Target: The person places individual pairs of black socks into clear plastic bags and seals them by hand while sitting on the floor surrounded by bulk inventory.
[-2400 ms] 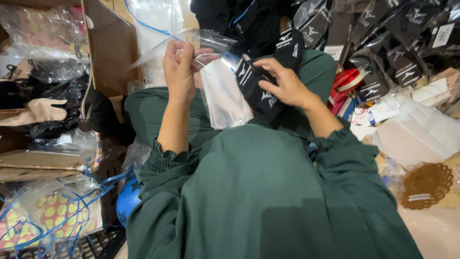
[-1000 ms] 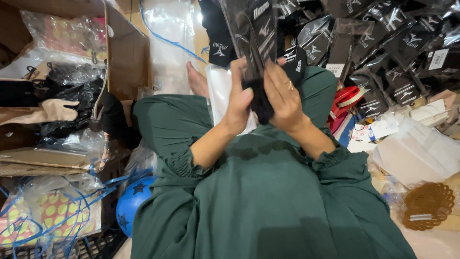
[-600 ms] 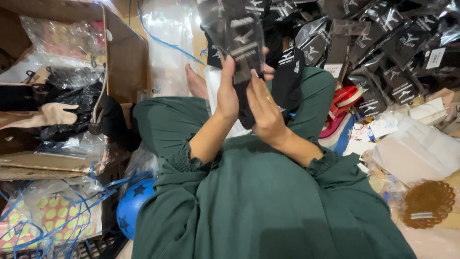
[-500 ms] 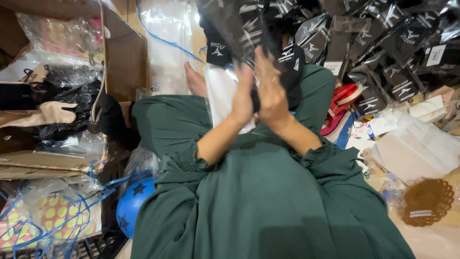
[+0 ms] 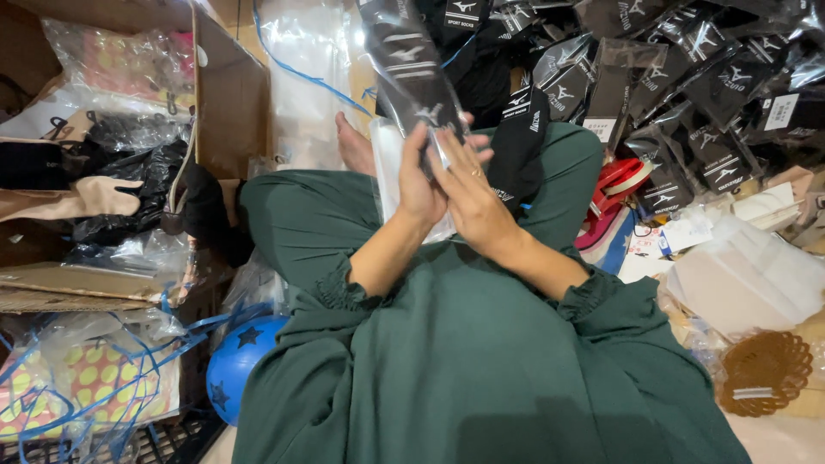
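I sit cross-legged in a dark green dress. My left hand (image 5: 418, 185) and my right hand (image 5: 468, 193) are pressed together around the lower end of a clear plastic bag with black socks (image 5: 411, 69) inside, held upright over my lap. The bag sticks up above my fingers. Under my hands, a stack of empty clear bags (image 5: 388, 159) lies on my lap. More loose black socks (image 5: 520, 150) drape over my right knee. My bare foot (image 5: 352, 146) shows beyond the left knee.
A heap of bagged black socks (image 5: 687, 94) fills the upper right. A cardboard box (image 5: 219, 86) with gloves and plastic stands on the left. A blue ball (image 5: 241, 361), a red tape roll (image 5: 619, 180), white bags (image 5: 748, 275) and a brown doily (image 5: 765, 369) lie around me.
The sock went into the clear bag. Both hands lifted the bag upright and closed flat around its lower end, sliding slightly down and left.
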